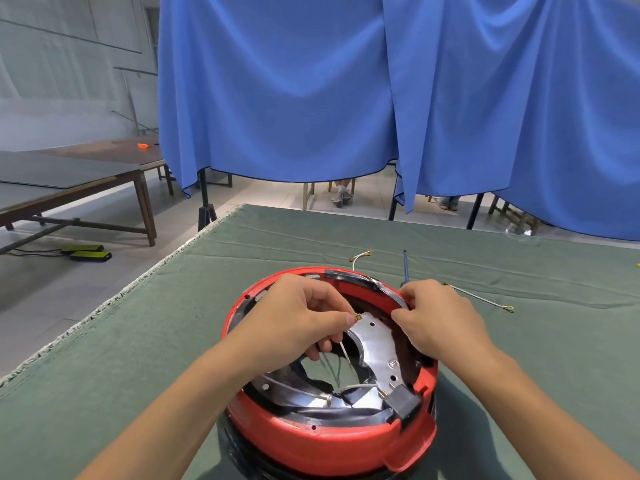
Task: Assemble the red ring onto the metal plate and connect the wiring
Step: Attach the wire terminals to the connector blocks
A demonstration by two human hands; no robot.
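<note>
Head view. We note the red ring [329,441] already seated around the metal plate [377,344], the pair resting on the green cloth of the tabletop [138,341], directly in front of us and between both forearms.

Left hand [294,320]: thumb and forefinger are pinched on a small brass terminal [358,317] at the end of a pale wire [346,355]. The wire's long axis runs from the pinch down and towards us, into the open centre of the plate. The other fingers are curled beneath.

Right hand [440,323]: fingers are curled at the far right inner rim of the ring, fingertips pointing left. We cannot tell whether they grip a wire or tab there or only steady the rim; the contact point is hidden by the fingers.

Key relation: the terminal sits just above the far end of the plate, with the right fingertips near it to its right. The left grip is the nearer of the two to the terminal. We judge the coming move to be a short push of the terminal onto a contact on the far right of the plate.

A screwdriver [405,268] lies beyond the ring, pointing away. Two spare wires [360,257] [478,297] lie on the cloth, well apart from the hands.
</note>
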